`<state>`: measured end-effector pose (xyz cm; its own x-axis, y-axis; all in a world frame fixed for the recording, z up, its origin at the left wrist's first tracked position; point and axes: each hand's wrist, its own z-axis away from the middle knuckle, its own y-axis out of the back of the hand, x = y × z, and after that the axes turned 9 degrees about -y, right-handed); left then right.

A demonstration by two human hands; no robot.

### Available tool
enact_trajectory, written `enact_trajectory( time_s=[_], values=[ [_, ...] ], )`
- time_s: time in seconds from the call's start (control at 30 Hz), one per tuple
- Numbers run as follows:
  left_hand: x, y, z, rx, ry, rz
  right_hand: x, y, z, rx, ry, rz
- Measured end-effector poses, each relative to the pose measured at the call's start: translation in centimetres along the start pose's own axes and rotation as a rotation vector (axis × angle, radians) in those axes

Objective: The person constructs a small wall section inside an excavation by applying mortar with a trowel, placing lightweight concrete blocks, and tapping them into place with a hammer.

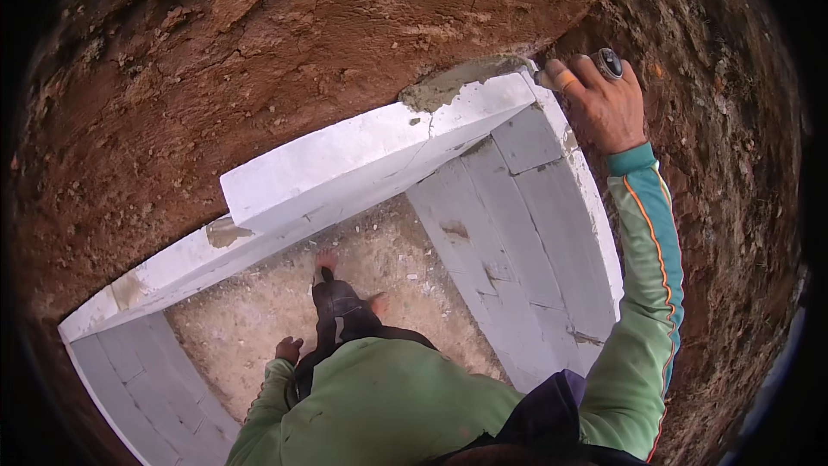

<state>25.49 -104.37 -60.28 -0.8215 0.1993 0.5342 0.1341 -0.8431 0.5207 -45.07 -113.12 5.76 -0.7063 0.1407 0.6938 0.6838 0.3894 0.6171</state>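
Note:
My right hand (599, 99) reaches to the far right corner of a low wall of white blocks (379, 151). Its fingers are curled closed by the corner, and whatever they grip is hidden. A dark oval piece with a silvery rim (610, 63) shows at the knuckles, and an orange band circles one finger. Beside the fingertips, wet grey mortar (461, 82) is smeared over the wall's top and outer edge. My left hand (289, 349) hangs low inside the walls near my leg, fingers loosely curled, with nothing visible in it.
Block walls stand around me: a right wall (509, 233) and a left wall (147, 388). Reddish-brown soil (259, 60) rises close behind the far wall, and rough earth (716, 138) lies to the right. My bare feet are on a pale, crumb-strewn floor (250, 319).

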Motion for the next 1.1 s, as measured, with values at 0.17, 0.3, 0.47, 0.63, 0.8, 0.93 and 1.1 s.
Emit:
enact_trajectory(
  time_s=[0.17,0.3,0.47,0.63,0.8,0.93,1.1],
  values=[
    [1.0,0.9,-1.2,0.116,0.088,0.197,-0.9,-1.3,-0.4,0.001,0.077,-0.022],
    [1.9,0.8,-0.7,0.136,0.155,0.349,-1.2,-2.1,-1.5,0.019,0.016,-0.083],
    [-1.5,-3.0,1.4,0.449,-0.123,0.137,-2.2,-5.8,2.6,-0.009,-0.027,-0.094],
    [-1.3,-3.3,3.5,0.143,-0.281,-0.219,-2.9,-4.2,4.6,0.064,-0.344,-0.262],
    [-0.2,-3.2,4.1,0.001,-0.161,-0.143,-5.0,0.4,10.4,-0.262,-0.660,-0.748],
    [-2.3,-4.3,1.2,0.040,-0.070,-0.021,-8.7,4.8,12.1,-0.821,-1.134,-1.338],
    [1.7,2.5,-1.8,-0.232,-0.103,-0.195,-10.8,6.6,8.9,-0.895,-0.909,-1.166]
  ],
)
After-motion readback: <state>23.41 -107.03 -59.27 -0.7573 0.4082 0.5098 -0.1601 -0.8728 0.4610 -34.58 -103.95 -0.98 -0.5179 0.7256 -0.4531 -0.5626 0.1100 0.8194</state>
